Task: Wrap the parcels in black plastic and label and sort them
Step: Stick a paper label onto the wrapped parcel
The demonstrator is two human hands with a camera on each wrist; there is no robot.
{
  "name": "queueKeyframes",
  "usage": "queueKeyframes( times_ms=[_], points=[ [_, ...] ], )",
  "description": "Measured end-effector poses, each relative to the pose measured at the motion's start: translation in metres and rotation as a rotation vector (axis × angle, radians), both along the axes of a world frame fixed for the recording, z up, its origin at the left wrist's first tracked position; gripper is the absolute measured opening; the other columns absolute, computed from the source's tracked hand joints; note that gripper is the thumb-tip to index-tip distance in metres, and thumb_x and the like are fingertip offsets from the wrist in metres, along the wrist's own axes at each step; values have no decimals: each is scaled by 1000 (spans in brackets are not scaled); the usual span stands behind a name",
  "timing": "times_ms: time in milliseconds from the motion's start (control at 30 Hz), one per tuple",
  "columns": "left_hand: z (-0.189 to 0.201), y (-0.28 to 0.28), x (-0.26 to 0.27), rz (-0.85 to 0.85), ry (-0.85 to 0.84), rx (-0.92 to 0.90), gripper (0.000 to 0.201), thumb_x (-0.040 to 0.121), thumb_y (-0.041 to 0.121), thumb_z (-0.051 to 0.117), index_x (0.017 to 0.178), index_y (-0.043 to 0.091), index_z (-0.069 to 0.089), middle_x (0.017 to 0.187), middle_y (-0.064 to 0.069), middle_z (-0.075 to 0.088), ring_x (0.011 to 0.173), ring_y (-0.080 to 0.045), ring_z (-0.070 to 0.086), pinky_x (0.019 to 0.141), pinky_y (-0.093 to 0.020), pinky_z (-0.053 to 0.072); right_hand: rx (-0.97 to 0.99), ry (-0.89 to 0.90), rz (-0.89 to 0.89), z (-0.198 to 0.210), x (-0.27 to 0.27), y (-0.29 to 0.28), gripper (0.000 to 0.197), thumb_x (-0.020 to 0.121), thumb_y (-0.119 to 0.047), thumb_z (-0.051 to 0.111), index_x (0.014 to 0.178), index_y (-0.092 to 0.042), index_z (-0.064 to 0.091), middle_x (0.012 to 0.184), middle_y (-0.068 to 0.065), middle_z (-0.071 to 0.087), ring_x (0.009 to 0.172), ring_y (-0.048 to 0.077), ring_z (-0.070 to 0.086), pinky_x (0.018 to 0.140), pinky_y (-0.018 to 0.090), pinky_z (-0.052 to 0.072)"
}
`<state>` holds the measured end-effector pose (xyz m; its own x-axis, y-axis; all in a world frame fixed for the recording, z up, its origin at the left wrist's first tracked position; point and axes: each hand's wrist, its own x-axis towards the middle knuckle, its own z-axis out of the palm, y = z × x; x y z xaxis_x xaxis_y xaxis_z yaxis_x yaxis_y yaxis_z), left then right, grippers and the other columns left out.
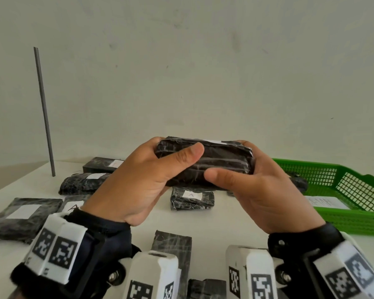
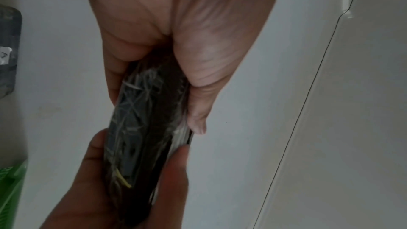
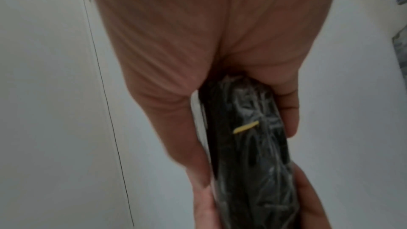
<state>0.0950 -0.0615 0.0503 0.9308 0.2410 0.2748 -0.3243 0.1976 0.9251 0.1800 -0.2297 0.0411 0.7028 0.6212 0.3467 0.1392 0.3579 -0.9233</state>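
A black-wrapped parcel [image 1: 220,162] is held in the air above the white table [image 1: 225,219], its long side turned to me. My left hand [image 1: 143,175] grips its left end, thumb across the front. My right hand [image 1: 261,186] grips the right end the same way. A strip of white label shows on the parcel's top edge. The left wrist view shows the parcel [image 2: 141,128] edge-on between thumb and fingers, and the right wrist view shows the parcel [image 3: 249,142] likewise, with a small yellow mark on its wrap.
Several wrapped parcels lie on the table, some with white labels, one marked A [image 1: 191,198]. A green plastic basket [image 1: 350,190] stands at the right with a labelled parcel inside. A grey pole [image 1: 44,111] rises at the back left. The wall is close behind.
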Motion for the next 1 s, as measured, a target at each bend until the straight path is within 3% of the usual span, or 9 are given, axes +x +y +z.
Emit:
queueKeyframes(
  times_ms=[167, 267, 367, 467, 533, 633, 767, 933, 1000],
  points=[
    [0, 4, -2, -45, 20, 43, 54, 69, 33, 81, 112, 2, 69, 100, -7, 81, 93, -14, 78, 74, -16, 57, -27, -26, -18, 0, -1, 1, 66, 68, -7, 93, 124, -4, 60, 111, 12, 80, 106, 29, 77, 88, 32, 61],
    [-2, 9, -4, -72, -11, 83, 32, 67, 19, 78, 96, 6, 76, 98, -9, 81, 91, -16, 79, 74, -17, 58, 12, 5, 16, -1, 0, 2, 53, 74, -11, 80, 122, 0, 60, 111, 15, 79, 107, 31, 77, 93, 37, 60],
    [0, 10, -6, -81, -50, 87, 16, 65, 19, 75, 79, 21, 84, 92, -4, 82, 86, -14, 79, 70, -17, 58, 31, 5, 32, -2, 3, 2, 44, 81, -17, 75, 120, 0, 63, 113, 17, 78, 108, 32, 76, 93, 37, 61],
    [0, 8, -6, -160, -50, 162, 23, 74, 17, 83, 95, 24, 84, 106, -3, 81, 101, -15, 77, 81, -17, 57, 97, 40, 57, -1, 6, 1, 47, 83, -23, 74, 120, 6, 67, 117, 21, 76, 109, 30, 75, 92, 31, 61],
    [-1, 8, -4, -146, -33, 169, 36, 77, 20, 83, 111, 12, 78, 111, -6, 80, 106, -18, 76, 87, -19, 56, 109, 71, 43, -1, 7, -1, 46, 85, -34, 74, 114, 2, 74, 115, 20, 77, 105, 26, 76, 90, 27, 60],
    [-4, 12, -2, -108, 11, 92, 67, 63, 32, 93, 118, 6, 65, 111, -9, 79, 104, -19, 77, 83, -19, 58, 93, 83, -5, 0, 7, -2, 45, 89, -41, 65, 107, -2, 78, 108, 16, 79, 99, 21, 76, 90, 25, 61],
    [-6, 12, 0, -126, 20, 108, 48, 68, 25, 88, 111, 11, 71, 111, -9, 79, 102, -19, 77, 80, -18, 58, 118, 110, 8, 2, 4, 3, 40, 91, -35, 57, 91, -5, 84, 102, 15, 81, 90, 19, 79, 80, 23, 62],
    [-6, 8, 2, -147, -1, 166, 16, 72, 24, 81, 86, 30, 85, 103, -1, 81, 96, -12, 78, 79, -18, 59, 18, 31, -104, 0, 5, 3, 47, 92, -48, 64, 111, -7, 76, 107, 11, 81, 98, 20, 79, 95, 33, 61],
    [-6, 7, 3, -123, 10, 146, 22, 72, 27, 72, 90, 26, 85, 102, -2, 81, 94, -13, 78, 76, -19, 60, -72, -68, -195, -3, 6, 2, 59, 91, -61, 70, 127, -16, 65, 112, 3, 80, 106, 19, 76, 104, 44, 55]
  ],
)
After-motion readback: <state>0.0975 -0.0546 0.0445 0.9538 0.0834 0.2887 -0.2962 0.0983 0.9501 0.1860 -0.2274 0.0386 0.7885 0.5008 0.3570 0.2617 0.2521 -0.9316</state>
